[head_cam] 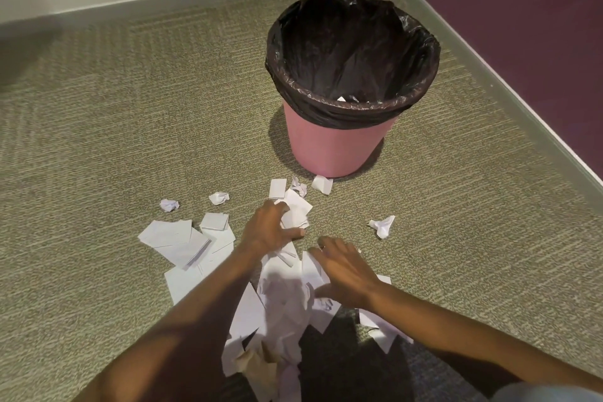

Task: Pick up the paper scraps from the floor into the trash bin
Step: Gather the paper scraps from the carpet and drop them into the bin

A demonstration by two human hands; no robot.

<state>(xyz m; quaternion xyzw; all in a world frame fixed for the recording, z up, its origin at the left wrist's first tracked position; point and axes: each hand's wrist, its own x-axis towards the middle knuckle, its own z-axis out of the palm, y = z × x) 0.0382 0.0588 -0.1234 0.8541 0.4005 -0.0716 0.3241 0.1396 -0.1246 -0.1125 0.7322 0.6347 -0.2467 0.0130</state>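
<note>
A pink trash bin (pixel 336 143) with a black liner stands on the carpet at upper centre, a few white bits visible inside. White paper scraps (pixel 280 300) lie heaped in front of me, with flat sheets (pixel 182 238) to the left and crumpled balls (pixel 382 225) scattered around. My left hand (pixel 267 228) curls around white scraps (pixel 298 210) just short of the bin. My right hand (pixel 346 271) hovers over the heap, fingers spread, touching the papers below.
Grey baseboards (pixel 489 75) run along a pale wall at the back and a purple wall on the right, forming a corner behind the bin. More crumpled balls (pixel 169 205) lie at left. A brownish paper piece (pixel 254 365) sits near the bottom.
</note>
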